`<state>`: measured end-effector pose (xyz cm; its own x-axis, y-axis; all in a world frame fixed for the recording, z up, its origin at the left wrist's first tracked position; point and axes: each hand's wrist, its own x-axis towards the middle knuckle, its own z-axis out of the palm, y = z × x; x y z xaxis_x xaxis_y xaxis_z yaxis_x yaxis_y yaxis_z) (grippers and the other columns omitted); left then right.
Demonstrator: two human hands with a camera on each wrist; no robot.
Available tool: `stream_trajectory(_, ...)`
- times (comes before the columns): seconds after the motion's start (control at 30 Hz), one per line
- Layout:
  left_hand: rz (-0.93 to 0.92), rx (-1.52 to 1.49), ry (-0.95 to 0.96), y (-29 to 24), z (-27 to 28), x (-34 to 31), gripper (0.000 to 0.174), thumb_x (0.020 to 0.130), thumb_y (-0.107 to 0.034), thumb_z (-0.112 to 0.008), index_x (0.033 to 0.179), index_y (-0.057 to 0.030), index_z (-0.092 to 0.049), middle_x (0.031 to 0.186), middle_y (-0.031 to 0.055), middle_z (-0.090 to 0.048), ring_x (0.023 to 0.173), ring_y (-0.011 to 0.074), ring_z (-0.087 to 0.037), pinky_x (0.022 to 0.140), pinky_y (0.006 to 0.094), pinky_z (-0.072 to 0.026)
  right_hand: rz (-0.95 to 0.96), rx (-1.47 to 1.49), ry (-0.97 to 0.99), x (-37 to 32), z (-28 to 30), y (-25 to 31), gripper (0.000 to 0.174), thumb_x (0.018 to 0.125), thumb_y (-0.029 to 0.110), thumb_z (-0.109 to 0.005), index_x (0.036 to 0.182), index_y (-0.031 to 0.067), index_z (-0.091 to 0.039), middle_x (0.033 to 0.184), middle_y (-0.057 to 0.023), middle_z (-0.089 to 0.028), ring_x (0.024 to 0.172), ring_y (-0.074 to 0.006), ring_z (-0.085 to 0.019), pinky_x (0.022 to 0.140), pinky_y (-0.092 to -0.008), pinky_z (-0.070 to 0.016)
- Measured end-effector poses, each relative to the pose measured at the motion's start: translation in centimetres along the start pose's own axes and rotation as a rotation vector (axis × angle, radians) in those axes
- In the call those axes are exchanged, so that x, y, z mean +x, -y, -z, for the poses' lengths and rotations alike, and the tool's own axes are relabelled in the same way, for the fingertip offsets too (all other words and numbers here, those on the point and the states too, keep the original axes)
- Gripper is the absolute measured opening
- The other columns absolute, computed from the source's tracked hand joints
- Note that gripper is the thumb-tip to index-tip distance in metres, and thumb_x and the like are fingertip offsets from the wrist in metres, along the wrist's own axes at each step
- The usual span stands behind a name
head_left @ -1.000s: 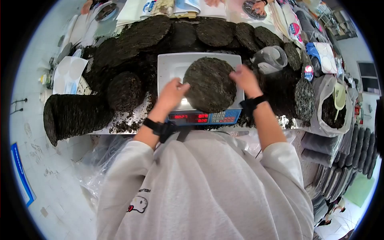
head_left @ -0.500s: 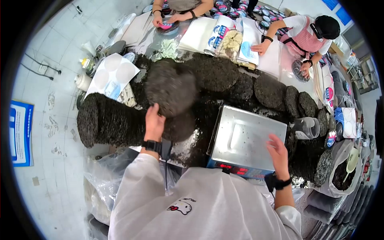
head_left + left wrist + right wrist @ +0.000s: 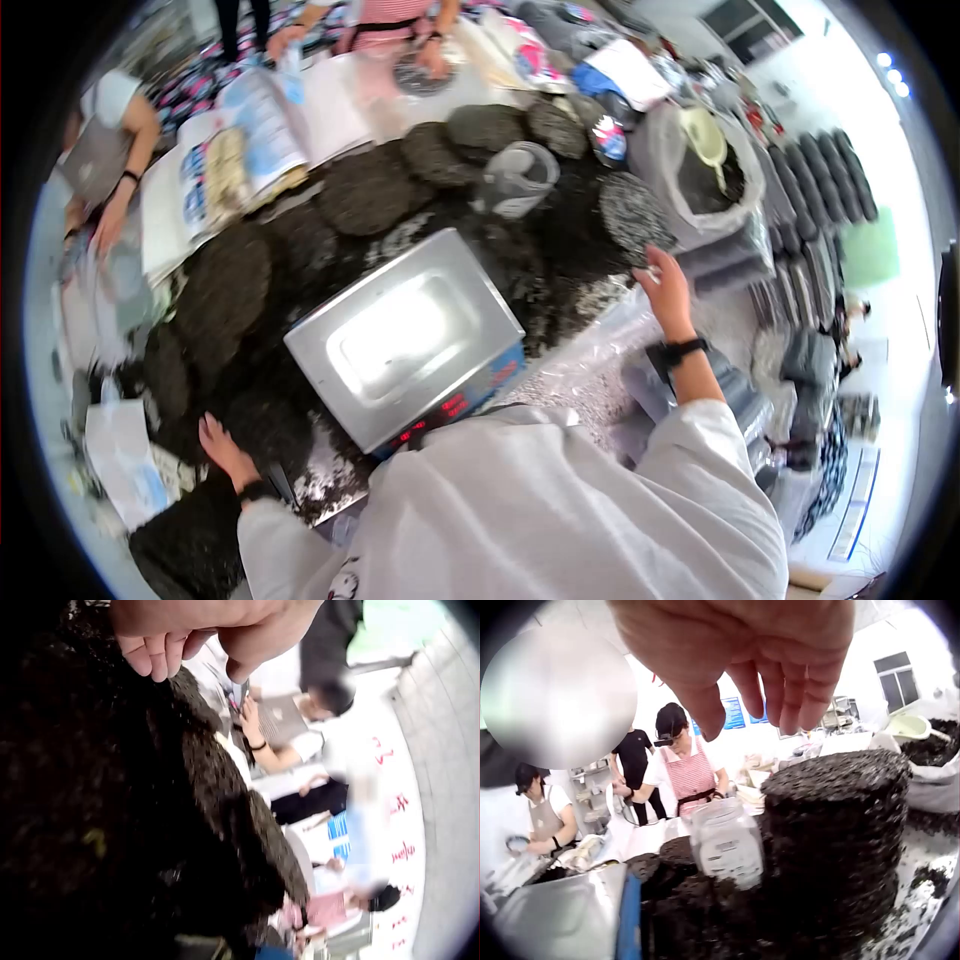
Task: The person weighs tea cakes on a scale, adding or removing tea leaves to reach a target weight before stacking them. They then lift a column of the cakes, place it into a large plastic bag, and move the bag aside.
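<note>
My left hand [image 3: 228, 455] holds nothing, its fingers loosely extended beside dark, rough-textured round cakes [image 3: 222, 300] that look like dried seaweed. In the left wrist view the same hand [image 3: 217, 630] overlaps the edge of a dark cake [image 3: 202, 772]. To the right, my right hand [image 3: 668, 295] is at the near edge of a stack of such cakes [image 3: 638, 215]. The right wrist view has this hand [image 3: 750, 660] with relaxed fingers above the stack [image 3: 832, 825], nothing in its grasp. Between both hands stands a digital scale [image 3: 405, 340] with a bare metal plate and red digits.
A clear jar [image 3: 518, 180] stands behind the scale. A white sack [image 3: 745, 195] with a pale green scoop [image 3: 705, 140] is at the right. More cakes [image 3: 370, 190] line the table's far side, with paper sheets [image 3: 315, 115] beyond. Other people [image 3: 694, 769] work across the table.
One second ago both hands had a cake over the scale; then the left hand carried it leftward. Now the left hand is without it, and the right hand has moved right to the stack.
</note>
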<state>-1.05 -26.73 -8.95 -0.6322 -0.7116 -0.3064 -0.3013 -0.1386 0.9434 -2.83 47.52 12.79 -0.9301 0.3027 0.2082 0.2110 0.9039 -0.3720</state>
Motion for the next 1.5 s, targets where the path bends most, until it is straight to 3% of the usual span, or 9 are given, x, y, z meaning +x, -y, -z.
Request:
stream_trajectory(0.1,0.002,0.132,0.011,-0.9,-2.2,-7.0,0.054,0.093,-0.036,-0.055,0.135,-0.0055,-0.041,0.134,0.0096,-0.047,0.120,0.0234,-0.046,0.100,0.0365,-0.0330,0.129,-0.181,-0.019,3.3,-0.6,-2.8,0.062,0.074,0.024,-0.075,0.125,-0.0004,-0.050,0.130,-0.0183,-0.051,0.119,-0.0356,-0.048,0.099,-0.0418,-0.0394)
stream_trajectory(0.3,-0.171,0.134,0.196,-7.7,-9.1,-16.8,0.045,0.096,-0.032,-0.049,0.132,-0.0052,-0.045,0.130,0.0089,-0.052,0.116,0.0200,-0.048,0.097,0.0352,-0.0351,0.105,-0.313,0.078,4.4,-4.1,-7.8,0.065,0.072,0.031,-0.075,0.126,0.0030,-0.051,0.130,-0.0173,-0.052,0.118,-0.0354,-0.048,0.098,-0.0417,-0.0406)
stream_trajectory(0.53,-0.295,0.074,0.677,-12.2,-21.6,-24.8,0.034,0.096,-0.026,-0.050,0.119,-0.0008,-0.054,0.112,0.0084,-0.060,0.098,0.0163,-0.058,0.085,0.0283,-0.0441,0.220,-0.150,0.008,4.0,-3.2,-8.7,0.047,0.075,0.011,-0.066,0.121,0.0082,-0.058,0.125,-0.0125,-0.057,0.118,-0.0307,-0.049,0.099,-0.0404,-0.0397)
stream_trajectory(0.73,0.398,-0.406,1.393,-12.4,-37.0,-35.0,0.050,0.098,-0.031,-0.046,0.132,0.0054,-0.039,0.132,0.0224,-0.047,0.121,0.0294,-0.049,0.102,0.0402,-0.0395,0.600,-0.194,-0.332,2.6,0.7,-3.9,0.045,0.070,0.003,-0.063,0.114,0.0149,-0.062,0.125,-0.0029,-0.057,0.122,-0.0228,-0.048,0.104,-0.0485,-0.0327)
stream_trajectory(0.8,0.668,-0.561,1.332,-13.4,-39.9,-37.7,0.042,0.098,-0.027,-0.045,0.127,0.0036,-0.044,0.128,0.0194,-0.051,0.119,0.0297,-0.050,0.103,0.0407,-0.0393,0.735,-0.117,-0.329,1.4,0.2,-1.8,0.043,0.070,0.006,-0.065,0.112,0.0150,-0.063,0.125,-0.0022,-0.057,0.123,-0.0228,-0.047,0.104,-0.0479,-0.0329)
stream_trajectory(0.97,0.570,-0.701,1.138,-14.0,-38.9,-37.8,0.032,0.096,-0.016,-0.049,0.125,-0.0024,-0.047,0.126,0.0098,-0.054,0.114,0.0225,-0.054,0.099,0.0388,-0.0440,0.743,-0.077,-0.149,-1.1,-0.7,4.7,0.039,0.070,0.013,-0.069,0.108,0.0149,-0.066,0.118,-0.0022,-0.060,0.116,-0.0227,-0.052,0.101,-0.0471,-0.0356)
stream_trajectory(1.23,0.309,-0.712,0.856,-13.3,-33.3,-37.3,0.031,0.097,-0.013,-0.048,0.126,-0.0049,-0.045,0.123,0.0090,-0.055,0.111,0.0233,-0.055,0.094,0.0388,-0.0453,0.757,0.494,-0.050,-1.8,-5.6,11.1,0.015,0.069,0.015,-0.071,0.079,0.0091,-0.063,0.078,-0.0043,-0.058,0.077,-0.0251,-0.055,0.070,-0.0377,-0.0445)
stream_trajectory(1.43,0.288,-0.761,0.703,-14.0,-29.3,-36.2,0.029,0.097,-0.012,-0.047,0.126,-0.0073,-0.045,0.122,0.0085,-0.056,0.110,0.0233,-0.056,0.095,0.0380,-0.0453,0.685,0.882,0.444,-1.8,-6.3,12.9,0.007,0.076,0.006,-0.067,0.078,0.0031,-0.060,0.077,-0.0052,-0.061,0.075,-0.0217,-0.058,0.068,-0.0328,-0.0468)
stream_trajectory(1.5,0.317,-0.789,0.644,-14.1,-27.9,-35.1,0.030,0.097,-0.012,-0.047,0.127,-0.0077,-0.045,0.123,0.0083,-0.056,0.112,0.0233,-0.055,0.097,0.0385,-0.0445,0.224,1.331,0.747,-1.2,-6.2,13.1,0.007,0.081,0.002,-0.064,0.077,0.0025,-0.058,0.081,-0.0030,-0.063,0.073,-0.0122,-0.059,0.065,-0.0251,-0.0469)
